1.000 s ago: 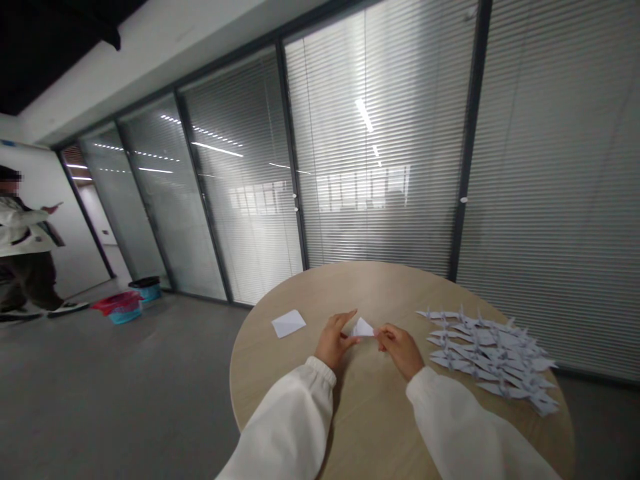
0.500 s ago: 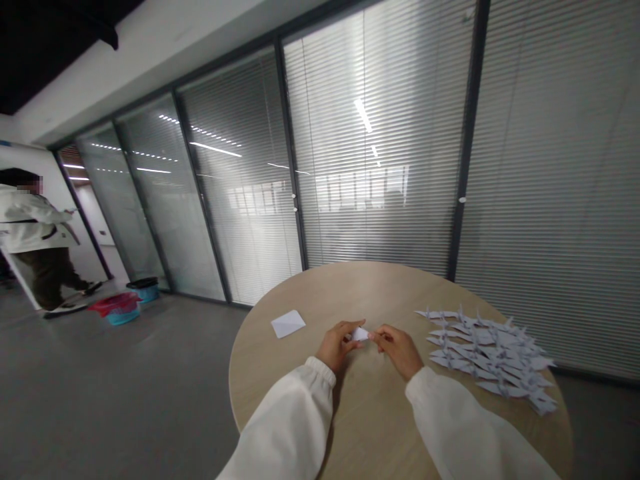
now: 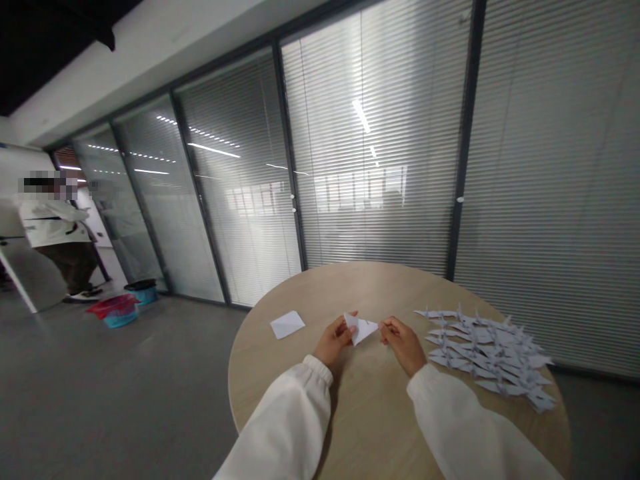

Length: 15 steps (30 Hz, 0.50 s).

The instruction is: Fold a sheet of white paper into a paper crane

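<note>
A partly folded piece of white paper (image 3: pixel 364 329) is held between my two hands over the round wooden table (image 3: pixel 370 427). My left hand (image 3: pixel 334 341) pinches its left side, thumb on the near face and fingers behind. The fingertips of my right hand (image 3: pixel 401 341) are closed on its pointed right corner. To the left on the table lies a flat white sheet of paper (image 3: pixel 287 325). Several folded paper cranes (image 3: pixel 493 353) stand in rows on the right side of the table.
Glass partitions with blinds (image 3: pixel 375 153) rise behind the table. On the floor at the left are a blue bin with a red liner (image 3: pixel 119 313) and a blue bin with a black liner (image 3: pixel 144 292). A person (image 3: pixel 60 230) in a white top is at the far left.
The paper between my hands has opened out into a larger triangular shape, and my hands are slightly farther apart. The person at the far left has moved right.
</note>
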Tool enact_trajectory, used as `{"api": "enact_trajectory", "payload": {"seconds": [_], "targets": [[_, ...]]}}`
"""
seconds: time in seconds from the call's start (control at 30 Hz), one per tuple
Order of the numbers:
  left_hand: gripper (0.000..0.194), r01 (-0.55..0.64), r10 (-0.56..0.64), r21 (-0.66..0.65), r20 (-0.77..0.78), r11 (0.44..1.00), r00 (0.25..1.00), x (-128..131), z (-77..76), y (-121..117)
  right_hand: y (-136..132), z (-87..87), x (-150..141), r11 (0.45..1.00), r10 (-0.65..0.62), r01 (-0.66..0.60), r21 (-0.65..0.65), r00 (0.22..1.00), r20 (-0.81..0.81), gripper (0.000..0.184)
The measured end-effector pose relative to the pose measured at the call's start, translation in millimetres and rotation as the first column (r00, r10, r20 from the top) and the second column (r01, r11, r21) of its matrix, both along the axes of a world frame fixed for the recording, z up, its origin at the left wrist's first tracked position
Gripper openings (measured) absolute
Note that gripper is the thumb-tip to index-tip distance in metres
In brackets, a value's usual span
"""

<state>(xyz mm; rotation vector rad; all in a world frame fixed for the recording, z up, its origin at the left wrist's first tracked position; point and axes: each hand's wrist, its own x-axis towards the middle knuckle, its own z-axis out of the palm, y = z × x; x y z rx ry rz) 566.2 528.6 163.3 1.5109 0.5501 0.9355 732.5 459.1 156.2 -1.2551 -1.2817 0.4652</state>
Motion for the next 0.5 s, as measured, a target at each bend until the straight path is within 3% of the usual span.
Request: {"api": "enact_trajectory", "payload": {"seconds": [0.17,0.3,0.5], "targets": [[0.059,-0.036,0.041,-0.095,0.044,0.995,0.998,0.9,0.1,0.7,-0.2,-1.9,1.8,0.999,-0.042,0.042,-0.026,0.999,0.012,0.031],[0.048,0.007,0.002,-0.120,0.076,0.993,0.997,0.4,1.6,-1.4,0.6,-4.6,3.2,0.996,-0.070,0.074,-0.052,0.995,0.075,0.029],[0.046,0.045,-0.032,-0.134,0.092,0.990,0.995,1.7,2.2,-3.0,2.0,-8.1,5.4,0.987,-0.131,0.148,-0.070,0.971,0.199,0.025]]}}
